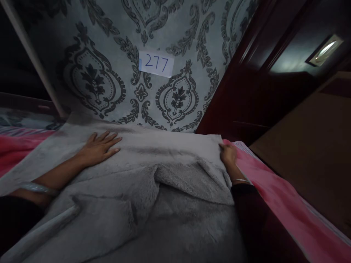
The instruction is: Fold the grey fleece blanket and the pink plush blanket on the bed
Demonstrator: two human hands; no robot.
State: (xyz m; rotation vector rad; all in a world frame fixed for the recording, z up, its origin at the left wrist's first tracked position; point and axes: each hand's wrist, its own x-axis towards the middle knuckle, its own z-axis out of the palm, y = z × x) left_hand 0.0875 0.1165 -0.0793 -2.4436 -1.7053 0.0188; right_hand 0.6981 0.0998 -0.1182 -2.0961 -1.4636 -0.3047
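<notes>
1. While the left hand (pixel 101 149) lies palm down with its fingers spread wide on the blanket (pixel 164 146), the right hand (pixel 228 154) is curled narrow at the far right corner and seems to pinch the edge there; its fingertips are partly hidden, so how much cloth it has cannot be told

2. Grey and soft-looking, the blanket lies over the pink sheet (pixel 268 182), its far edge running along the foot of the wall (pixel 141 106) and its near part reaching toward the person; the sheet shows on both sides of it

3. Judging by how the hands stand, the step in hand is spreading and straightening the far edge: the left presses it flat, the right sets the corner

4. Between the hands the far strip lies fairly smooth, but nearer the person a fold (pixel 192 179) stands up in the middle, and a raised ridge (pixel 55 224) runs slantwise at the lower left, so the spreading looks only part done

5. As a judgement, the next move calls for keeping the left palm down as an anchor while the right draws the corner outward, then for sweeping the fold toward the near side; pulling hard with the right alone could skew the far edge
</notes>
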